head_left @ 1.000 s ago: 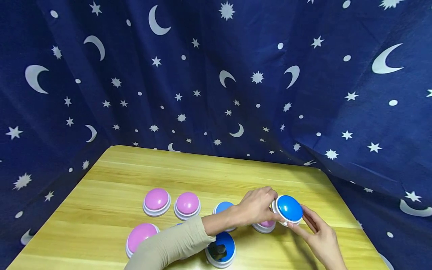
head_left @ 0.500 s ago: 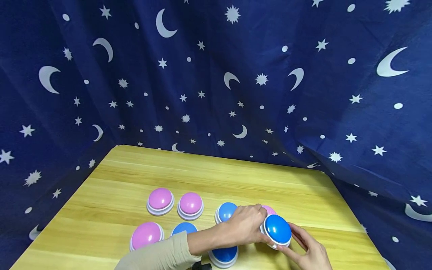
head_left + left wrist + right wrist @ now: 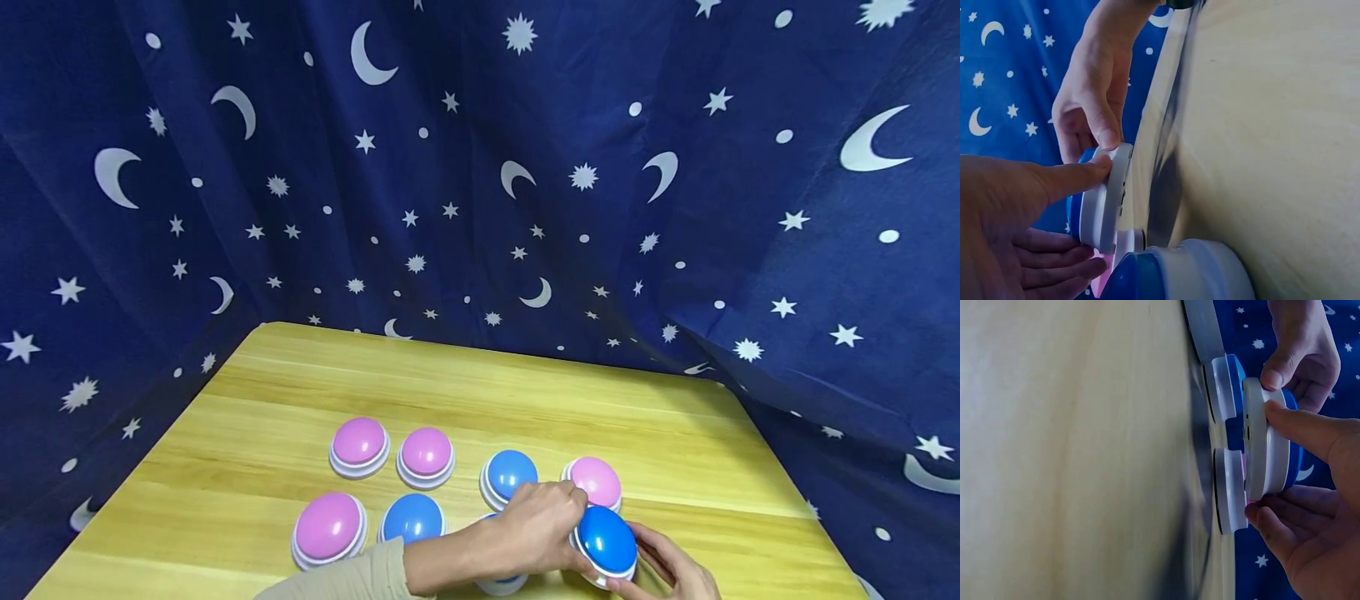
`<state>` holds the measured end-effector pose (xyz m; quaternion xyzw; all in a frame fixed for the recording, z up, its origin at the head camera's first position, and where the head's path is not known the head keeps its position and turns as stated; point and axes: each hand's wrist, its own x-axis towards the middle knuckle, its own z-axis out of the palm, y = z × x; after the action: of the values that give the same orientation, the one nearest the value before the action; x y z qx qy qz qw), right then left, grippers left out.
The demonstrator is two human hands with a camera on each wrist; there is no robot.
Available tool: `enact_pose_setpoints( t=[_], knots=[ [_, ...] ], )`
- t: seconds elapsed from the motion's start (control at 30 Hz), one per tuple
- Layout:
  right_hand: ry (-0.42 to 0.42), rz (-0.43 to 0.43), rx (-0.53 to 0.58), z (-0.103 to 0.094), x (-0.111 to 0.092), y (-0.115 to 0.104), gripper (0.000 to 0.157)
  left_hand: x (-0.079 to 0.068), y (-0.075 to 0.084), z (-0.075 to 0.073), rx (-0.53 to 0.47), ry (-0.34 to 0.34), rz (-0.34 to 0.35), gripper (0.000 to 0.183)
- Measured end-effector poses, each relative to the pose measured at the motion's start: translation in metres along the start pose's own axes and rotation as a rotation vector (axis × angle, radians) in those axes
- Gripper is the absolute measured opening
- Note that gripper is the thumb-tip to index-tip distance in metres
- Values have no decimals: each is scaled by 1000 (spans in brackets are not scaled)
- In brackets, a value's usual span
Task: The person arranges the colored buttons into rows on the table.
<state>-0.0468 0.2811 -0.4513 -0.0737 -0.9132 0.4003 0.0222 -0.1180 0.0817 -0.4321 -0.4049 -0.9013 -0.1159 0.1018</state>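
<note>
A blue-domed push button [image 3: 607, 540] with a white base is held between both hands over the right front of the table. My left hand [image 3: 536, 525] grips its left side, and my right hand [image 3: 671, 571] grips the right. In the right wrist view the white base [image 3: 1263, 437] hangs tilted above the wood, thumbs of both hands pressing its rim. Just behind it sits a pink push button [image 3: 596, 482]. Under my left wrist a second blue push button [image 3: 501, 586] is mostly hidden. Another blue push button [image 3: 512, 473] stands behind my left hand.
Left on the wooden table [image 3: 450, 375] are a big pink button [image 3: 327, 527], a blue button [image 3: 412, 518] partly behind my sleeve, and two pink buttons [image 3: 359, 442] farther back. A dark blue curtain [image 3: 450, 167] with moons and stars borders the far edge.
Both hands have brought the held blue push button toward me, left and lower, to in front of the pink one. That pink button, mostly covered before, now shows.
</note>
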Motion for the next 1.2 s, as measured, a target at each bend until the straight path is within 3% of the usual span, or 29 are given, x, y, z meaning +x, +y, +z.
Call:
enact_pose_setpoints(
  t=[0.17, 0.4, 0.57, 0.63, 0.73, 0.9, 1.2],
  knots=[
    [-32, 7, -19, 0, 0, 2, 78, -1, 2, 3, 14, 0, 13, 62],
    [-78, -57, 3, 3, 1, 14, 76, -3, 4, 13, 12, -14, 20, 64],
    [-106, -211, -69, 3, 4, 28, 75, -3, 5, 21, 23, -28, 20, 66],
    [-75, -298, -96, 5, 4, 33, 72, -3, 6, 23, 33, -33, 17, 67],
    [9, -356, -100, 9, 2, 34, 69, -3, 6, 25, 40, -34, 9, 67],
    [88, -348, -90, 14, 0, 30, 67, -4, 6, 26, 35, -37, -2, 68],
    [68, -307, -135, 13, -1, 27, 71, -4, 7, 26, 17, -53, 0, 68]
  ],
)
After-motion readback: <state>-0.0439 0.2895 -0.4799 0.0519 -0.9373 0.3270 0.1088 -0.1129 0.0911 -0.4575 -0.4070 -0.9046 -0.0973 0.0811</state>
